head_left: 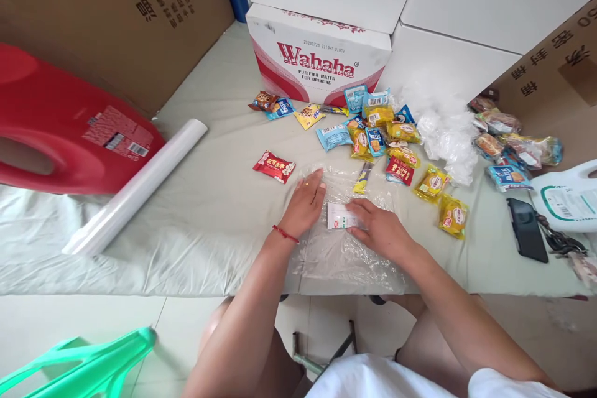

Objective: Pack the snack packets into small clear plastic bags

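The Wahaha box (pixel 318 56) is white with red lettering and a red wavy band along its base. In front of it lie snack packets (pixel 379 137) in yellow, light blue and red; left of that pile lies a red packet (pixel 274 166) with white lettering. Nearer than the box, a clear plastic sheet (pixel 342 249) carries a white packet (pixel 339 216). The left hand (pixel 305 202) wears a red string at the wrist. Far left of the box stands a red jug (pixel 56 124), beside it a white roll (pixel 135 186). The counter (pixel 209 199) is pale grey-green. Right of the box lies a black phone (pixel 527 229).
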`<state>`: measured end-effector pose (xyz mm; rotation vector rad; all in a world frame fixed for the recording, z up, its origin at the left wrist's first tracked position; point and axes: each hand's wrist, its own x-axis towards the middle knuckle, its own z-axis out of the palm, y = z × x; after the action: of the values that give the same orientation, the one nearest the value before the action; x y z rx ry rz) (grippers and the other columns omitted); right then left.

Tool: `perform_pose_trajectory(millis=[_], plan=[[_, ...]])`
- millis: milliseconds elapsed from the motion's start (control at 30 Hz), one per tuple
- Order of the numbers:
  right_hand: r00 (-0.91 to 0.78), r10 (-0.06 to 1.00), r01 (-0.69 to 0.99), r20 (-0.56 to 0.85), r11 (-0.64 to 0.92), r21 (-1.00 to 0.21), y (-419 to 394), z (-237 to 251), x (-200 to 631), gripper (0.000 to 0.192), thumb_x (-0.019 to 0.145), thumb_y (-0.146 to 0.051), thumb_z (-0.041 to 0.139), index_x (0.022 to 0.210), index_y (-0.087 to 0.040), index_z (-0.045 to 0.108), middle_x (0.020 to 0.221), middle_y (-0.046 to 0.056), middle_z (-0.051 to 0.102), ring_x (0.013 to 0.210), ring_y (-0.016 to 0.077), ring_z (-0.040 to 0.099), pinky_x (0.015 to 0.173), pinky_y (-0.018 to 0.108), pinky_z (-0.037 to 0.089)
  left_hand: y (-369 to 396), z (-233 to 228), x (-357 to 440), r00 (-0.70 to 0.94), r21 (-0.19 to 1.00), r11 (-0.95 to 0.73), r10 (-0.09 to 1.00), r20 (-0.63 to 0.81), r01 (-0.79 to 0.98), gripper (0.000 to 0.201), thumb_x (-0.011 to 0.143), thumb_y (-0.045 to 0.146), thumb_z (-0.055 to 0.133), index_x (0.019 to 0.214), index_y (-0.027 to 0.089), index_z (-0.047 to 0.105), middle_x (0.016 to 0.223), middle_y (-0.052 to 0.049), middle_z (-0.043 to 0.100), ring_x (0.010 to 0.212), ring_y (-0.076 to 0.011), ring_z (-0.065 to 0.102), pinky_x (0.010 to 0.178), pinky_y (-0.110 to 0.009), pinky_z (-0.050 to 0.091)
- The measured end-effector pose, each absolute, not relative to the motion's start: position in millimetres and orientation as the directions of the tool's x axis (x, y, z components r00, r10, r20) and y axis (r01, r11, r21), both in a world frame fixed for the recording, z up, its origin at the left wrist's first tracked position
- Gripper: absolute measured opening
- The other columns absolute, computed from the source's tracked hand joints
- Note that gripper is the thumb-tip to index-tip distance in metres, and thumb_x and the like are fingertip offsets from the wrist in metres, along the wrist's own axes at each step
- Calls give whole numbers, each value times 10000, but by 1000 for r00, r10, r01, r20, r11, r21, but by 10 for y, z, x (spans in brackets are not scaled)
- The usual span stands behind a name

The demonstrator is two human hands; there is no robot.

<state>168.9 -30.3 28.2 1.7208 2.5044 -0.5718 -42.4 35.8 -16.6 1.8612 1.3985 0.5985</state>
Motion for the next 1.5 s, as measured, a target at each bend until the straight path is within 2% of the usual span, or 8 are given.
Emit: perform_pose_trajectory(millis=[300, 433, 567, 667, 800, 1033, 1200, 1500], plan=[[-305, 952, 890, 30, 297, -346, -325, 349, 1844, 426, 985, -384, 573, 1392, -257, 574, 1386, 100, 613, 1169, 274, 665, 914, 419, 580, 335, -104, -409, 280, 815, -106, 957, -71, 570, 628, 1062, 462, 180, 1551, 136, 402, 1632, -123, 405, 1547, -213, 322, 1300, -479, 182], [-358, 934, 872, 6, 337, -356, -273, 320, 1652, 422, 981, -364, 574, 1389, -254, 578, 1401, 107, 594, 1121, 268, 680, 852, 406, 593, 344, -91, -415, 274, 824, -80, 957, -94, 561, 666, 1061, 482, 118, 1559, 129, 387, 1637, -127, 396, 1554, -207, 304, 1302, -470, 173], [-373, 922, 874, -103, 312, -374, -248, 144, 1500, 438, 985, -326, 567, 1413, -228, 561, 1466, 140, 540, 1137, 286, 667, 843, 419, 592, 319, -135, -382, 323, 721, -188, 945, -51, 666, 641, 1027, 442, 333, 1554, 79, 367, 1635, -179, 385, 1551, -272, 310, 1292, -523, 181], [-401, 914, 798, -56, 319, -511, -224, 88, 1552, 416, 982, -351, 577, 1376, -216, 589, 1460, 151, 547, 1110, 258, 669, 891, 411, 574, 313, -191, -371, 363, 650, -275, 932, -1, 708, 664, 958, 366, 495, 1544, 80, 372, 1632, -190, 386, 1546, -307, 315, 1285, -553, 190], [-250, 968, 748, 20, 206, -631, 16, 240, 1809, 350, 984, -402, 544, 1239, -198, 669, 1156, 97, 729, 836, 190, 689, 802, 339, 555, 341, -247, -380, 306, 658, -267, 950, 58, 704, 608, 958, 311, 481, 1520, 93, 405, 1593, -202, 446, 1506, -302, 395, 1256, -549, 288], [101, 995, 947, -21, -102, -304, 969, 432, 1971, 381, 993, -438, 475, 1141, -180, 713, 959, 112, 772, 947, 287, 714, 851, 383, 513, 330, -261, -367, 294, 622, -277, 953, 79, 732, 576, 959, 261, 450, 1512, 103, 423, 1586, -197, 458, 1501, -306, 401, 1248, -561, 299], [153, 988, 984, -13, -154, -89, 1301, 283, 1671, 700, 952, -695, 421, 1238, -95, 643, 1191, 251, 686, 1083, 387, 669, 860, 463, 530, 317, -250, -356, 312, 602, -276, 949, 47, 749, 577, 968, 287, 427, 1509, 87, 422, 1586, -198, 457, 1516, -317, 370, 1254, -564, 272], [93, 995, 990, 25, -89, -111, 1254, 261, 1673, 433, 876, -302, 578, 1264, -113, 616, 1245, 201, 664, 1166, 354, 569, 946, 437, 500, 320, -206, -387, 301, 663, -245, 953, 32, 707, 550, 993, 318, 393, 1490, 88, 440, 1565, -207, 481, 1512, -308, 380, 1253, -544, 286]])
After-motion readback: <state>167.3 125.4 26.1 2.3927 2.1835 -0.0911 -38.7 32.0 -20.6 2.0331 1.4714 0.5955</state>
